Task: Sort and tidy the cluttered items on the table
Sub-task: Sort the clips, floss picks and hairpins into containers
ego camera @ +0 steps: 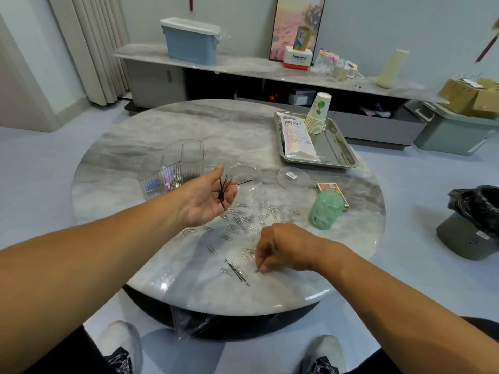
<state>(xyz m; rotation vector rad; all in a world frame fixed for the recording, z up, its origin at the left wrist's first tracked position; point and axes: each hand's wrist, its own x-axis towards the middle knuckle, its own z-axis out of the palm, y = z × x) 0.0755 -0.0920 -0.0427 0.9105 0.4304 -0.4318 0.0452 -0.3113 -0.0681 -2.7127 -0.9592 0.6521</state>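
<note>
Left palm (208,197) upturned, cradling hairpins (223,190)

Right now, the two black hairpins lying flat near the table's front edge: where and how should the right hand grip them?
Pinch the hairpins from above at their upper-left ends, which look clearer of clutter. They lie flat and thin on the marble table, so fingertips probably need to slide or lever one end up first. Paper clips touch their middle. The right hand is just right of them.
</note>
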